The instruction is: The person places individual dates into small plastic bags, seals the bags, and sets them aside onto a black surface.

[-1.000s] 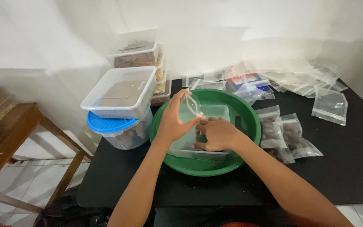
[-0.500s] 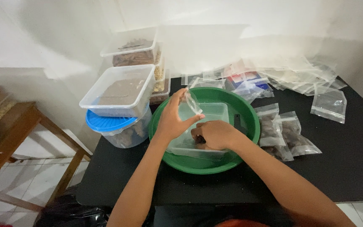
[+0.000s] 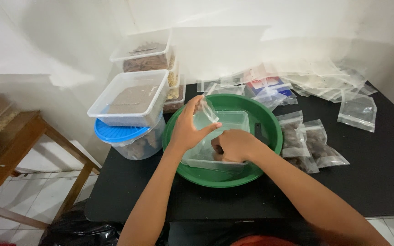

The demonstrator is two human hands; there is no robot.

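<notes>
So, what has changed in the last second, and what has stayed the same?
Very little. The left hand still holds the small clear bag up over the tub; its grip is unchanged. The right hand stays closed inside the tub, perhaps slightly lower. The green basin and filled bags have not moved.

We record the setting as a home corner used for small-scale food packing, not a commercial kitchen. Evidence: a black bench (image 3: 379,182) pushed against plain white walls, over a white tiled floor (image 3: 37,200). Stacked clear lidded tubs (image 3: 135,102) of brown dry goods stand at its left edge, one with a blue lid (image 3: 115,133). Empty clear zip bags (image 3: 324,79) are heaped at the back; filled small bags (image 3: 313,143) lie beside a green plastic basin (image 3: 270,123). A wooden side table (image 3: 10,150) stands at left; a black bin bag (image 3: 78,230) sits below.
</notes>
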